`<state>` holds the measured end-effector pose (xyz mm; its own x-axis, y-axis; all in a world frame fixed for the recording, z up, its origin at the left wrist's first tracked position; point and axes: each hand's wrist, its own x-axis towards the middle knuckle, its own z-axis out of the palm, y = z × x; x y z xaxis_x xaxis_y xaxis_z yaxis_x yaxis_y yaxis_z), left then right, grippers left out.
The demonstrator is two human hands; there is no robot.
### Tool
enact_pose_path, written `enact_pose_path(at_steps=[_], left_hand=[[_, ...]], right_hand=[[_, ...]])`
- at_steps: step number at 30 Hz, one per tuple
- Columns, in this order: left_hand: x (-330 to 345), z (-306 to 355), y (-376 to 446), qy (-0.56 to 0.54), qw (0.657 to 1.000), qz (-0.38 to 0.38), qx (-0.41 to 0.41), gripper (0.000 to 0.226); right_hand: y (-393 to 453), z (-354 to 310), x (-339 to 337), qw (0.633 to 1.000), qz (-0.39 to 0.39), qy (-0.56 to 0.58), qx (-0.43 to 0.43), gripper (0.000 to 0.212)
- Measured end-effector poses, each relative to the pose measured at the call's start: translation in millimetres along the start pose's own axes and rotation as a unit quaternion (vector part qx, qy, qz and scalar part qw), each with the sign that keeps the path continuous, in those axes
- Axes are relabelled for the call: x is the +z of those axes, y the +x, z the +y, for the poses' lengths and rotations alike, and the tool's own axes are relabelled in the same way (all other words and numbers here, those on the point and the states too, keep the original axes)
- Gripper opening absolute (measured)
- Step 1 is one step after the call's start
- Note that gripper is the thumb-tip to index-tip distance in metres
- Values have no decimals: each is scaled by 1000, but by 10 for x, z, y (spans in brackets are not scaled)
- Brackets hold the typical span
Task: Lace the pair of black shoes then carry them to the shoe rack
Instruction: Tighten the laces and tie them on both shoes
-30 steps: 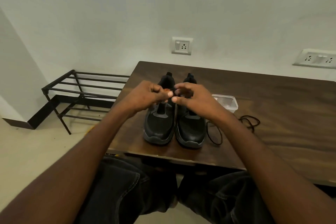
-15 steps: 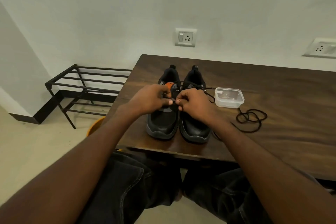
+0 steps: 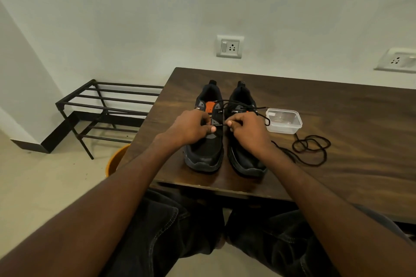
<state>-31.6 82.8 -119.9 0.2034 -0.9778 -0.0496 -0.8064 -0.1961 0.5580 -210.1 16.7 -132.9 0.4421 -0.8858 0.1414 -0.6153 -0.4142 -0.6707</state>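
Black shoes [image 3: 225,141] sit side by side on surface [image 3: 337,119], toes toward person. L hand [image 3: 191,129] grip pinches lace [image 3: 219,125] at left shoe's eyelets; R hand [image 3: 245,129] grip pinches same lace's other stretch. Tongues read "CLYMB". Loose lace [image 3: 311,147] w/ clear tub [image 3: 283,120] just right; shoe rack [image 3: 108,110] on floor, left.

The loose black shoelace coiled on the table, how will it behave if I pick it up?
The loose black shoelace lies in slack, irregular loops, so it is likely floppy and would dangle. It looks thin, so probably very light, and its overlapping loops might tangle.
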Motion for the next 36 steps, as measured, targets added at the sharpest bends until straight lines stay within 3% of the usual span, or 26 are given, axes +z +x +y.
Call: enact_pose_path(at_steps=[5,14,19,26,31,36], left_hand=[[-68,-20,5,-130,989,-52,-51,11],[-51,-28,-10,-194,976,-52,-89,9],[67,-11,35,-186,979,-12,-85,4],[84,-26,52,-184,979,-16,-86,5],[66,-36,14,-188,978,-16,-85,5],[44,-34,0,-172,981,-19,-83,10]], right_hand=[[33,-51,-166,999,-20,32,17,8],[26,-122,-64,998,-49,-29,-12,7],[14,-109,42,998,-46,-39,-3,8],[-76,-167,81,995,-3,-96,-8,7],[-123,-229,99,985,-17,-167,-40,8],[-131,-186,136,995,-14,-100,6,7]])
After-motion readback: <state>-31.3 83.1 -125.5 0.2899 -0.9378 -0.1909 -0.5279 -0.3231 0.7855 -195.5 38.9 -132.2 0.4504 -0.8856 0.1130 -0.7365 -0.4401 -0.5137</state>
